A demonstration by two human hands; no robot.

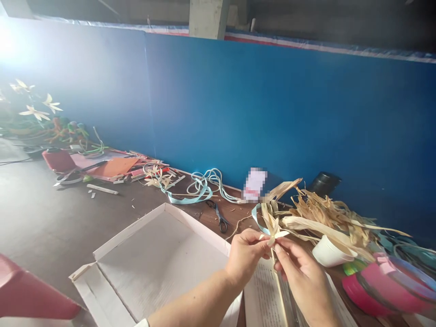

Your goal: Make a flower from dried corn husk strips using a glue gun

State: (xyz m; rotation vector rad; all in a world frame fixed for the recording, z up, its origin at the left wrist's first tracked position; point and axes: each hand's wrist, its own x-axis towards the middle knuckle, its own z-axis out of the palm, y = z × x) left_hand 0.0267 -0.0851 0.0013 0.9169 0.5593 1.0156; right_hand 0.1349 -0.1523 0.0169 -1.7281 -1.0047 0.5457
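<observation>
Between my two hands is a pale flower made of dried corn husk [271, 227], with pointed petals spread around its middle. My left hand [245, 254] pinches it at the left side of its base. From the right, the thumb and fingers of my right hand [298, 263] close on the same base. A thin straw-coloured stem [279, 288] runs down below the flower, over an open book [264, 290]. Behind the flower a light blue ribbon [256, 213] hangs near a heap of dried corn husks [323, 211].
A shallow white box lid [163, 263] lies left of my hands, with scissors [218, 217] behind it. A white cup [332, 251] and pink tub [384, 284] stand right. Finished husk flowers [158, 177], blue cord [211, 179] and coloured paper [114, 167] lie along the blue partition [272, 113].
</observation>
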